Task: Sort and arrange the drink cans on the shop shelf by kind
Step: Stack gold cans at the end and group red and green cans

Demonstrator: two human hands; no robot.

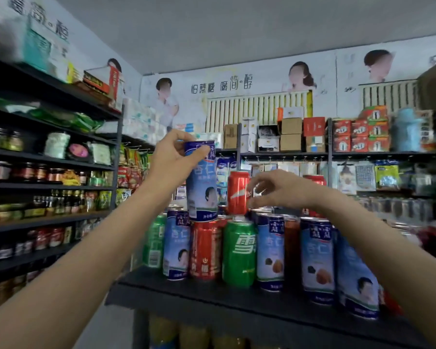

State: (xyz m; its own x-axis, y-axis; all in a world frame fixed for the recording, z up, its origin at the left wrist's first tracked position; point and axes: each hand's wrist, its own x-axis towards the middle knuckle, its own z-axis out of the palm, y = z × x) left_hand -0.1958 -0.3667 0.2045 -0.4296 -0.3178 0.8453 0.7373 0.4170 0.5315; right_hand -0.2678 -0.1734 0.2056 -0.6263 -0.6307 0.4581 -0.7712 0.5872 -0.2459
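The left hand point(173, 157) grips a tall blue can point(202, 181) near its top rim, fingers and thumb curled round it, holding it upright just above the front row of cans on the black shelf point(212, 295). The right hand point(275, 190) hangs just right of the blue can, fingers loosely curled close to a red cola can point(238, 192) in the upper tier; whether it touches anything I cannot tell. Below the blue can stand a red can point(205, 249), a green can point(239, 251) and more blue ones, mixed. The blue can looks rigid, smooth and probably full, so fairly heavy and slippery; a grip round the middle of its wall would likely hold steadier than the rim
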